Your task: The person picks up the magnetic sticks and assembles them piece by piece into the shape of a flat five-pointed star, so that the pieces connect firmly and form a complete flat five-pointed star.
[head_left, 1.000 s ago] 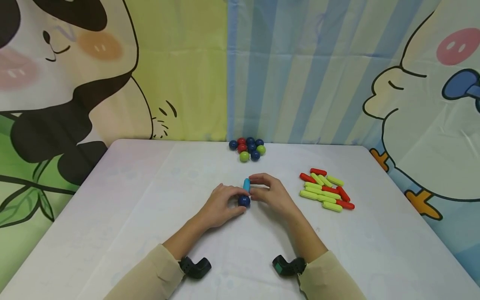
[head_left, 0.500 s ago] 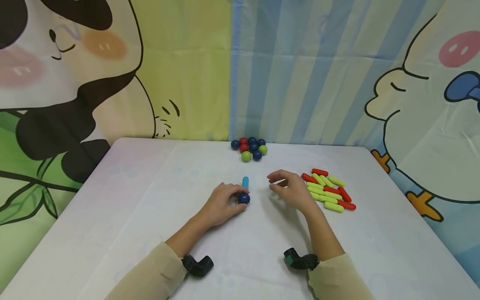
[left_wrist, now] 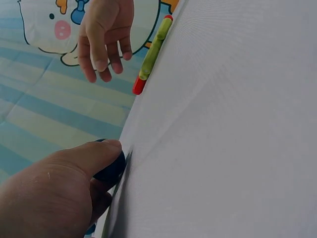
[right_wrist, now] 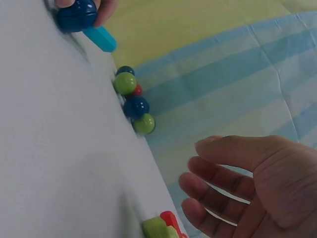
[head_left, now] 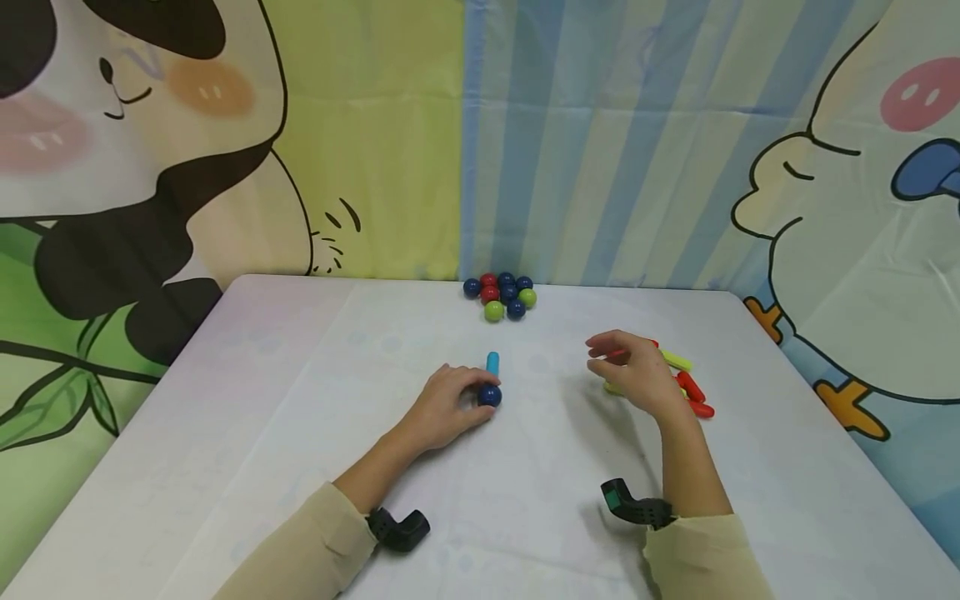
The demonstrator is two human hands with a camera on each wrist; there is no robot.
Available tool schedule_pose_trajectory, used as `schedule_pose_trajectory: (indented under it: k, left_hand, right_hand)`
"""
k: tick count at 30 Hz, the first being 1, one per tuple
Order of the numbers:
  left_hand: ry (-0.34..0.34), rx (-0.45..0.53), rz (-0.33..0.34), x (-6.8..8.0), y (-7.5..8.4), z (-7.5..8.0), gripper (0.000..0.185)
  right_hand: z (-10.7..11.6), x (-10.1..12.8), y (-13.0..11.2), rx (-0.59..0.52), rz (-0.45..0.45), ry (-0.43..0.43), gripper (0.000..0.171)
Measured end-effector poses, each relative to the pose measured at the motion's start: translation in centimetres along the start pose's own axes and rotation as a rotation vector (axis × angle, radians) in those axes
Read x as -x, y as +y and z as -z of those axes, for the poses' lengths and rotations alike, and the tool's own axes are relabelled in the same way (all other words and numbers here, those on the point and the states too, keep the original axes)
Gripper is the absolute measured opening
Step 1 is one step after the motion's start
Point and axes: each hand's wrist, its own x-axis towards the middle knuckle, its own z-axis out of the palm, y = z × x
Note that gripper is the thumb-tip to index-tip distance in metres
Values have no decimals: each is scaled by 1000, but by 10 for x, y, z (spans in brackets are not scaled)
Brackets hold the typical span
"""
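My left hand (head_left: 444, 408) rests on the white table (head_left: 262, 433) and pinches a dark blue ball (head_left: 489, 395) (right_wrist: 76, 14) (left_wrist: 110, 168). A light blue stick (head_left: 492, 363) (right_wrist: 100, 38) stands up from that ball. My right hand (head_left: 634, 373) (right_wrist: 237, 193) (left_wrist: 104, 34) hovers with loosely curved fingers and holds nothing. It is just above the pile of red and green sticks (head_left: 686, 385) (left_wrist: 151, 52) (right_wrist: 162, 226) at the right and hides much of it.
A cluster of blue, red and green balls (head_left: 501, 295) (right_wrist: 132, 101) lies at the table's far edge. A cartoon backdrop hangs behind the table. Black wrist cameras (head_left: 397, 530) sit on both sleeves.
My right hand let go of the light blue stick and moved right, over the stick pile. The left hand stays on the dark blue ball.
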Motion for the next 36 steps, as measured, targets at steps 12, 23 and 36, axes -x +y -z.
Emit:
schedule_pose_trajectory:
  k: [12, 23, 36]
  left_hand:
    - [4, 7, -23, -2, 0, 0, 40]
    - [-2, -7, -13, 0, 0, 0, 43]
    - [-6, 7, -14, 1, -1, 0, 43]
  right_hand:
    - [21, 8, 18, 114, -66, -50, 33]
    - [19, 7, 30, 209, -179, -118, 24]
    - [12, 2, 31, 286, -191, -137, 29]
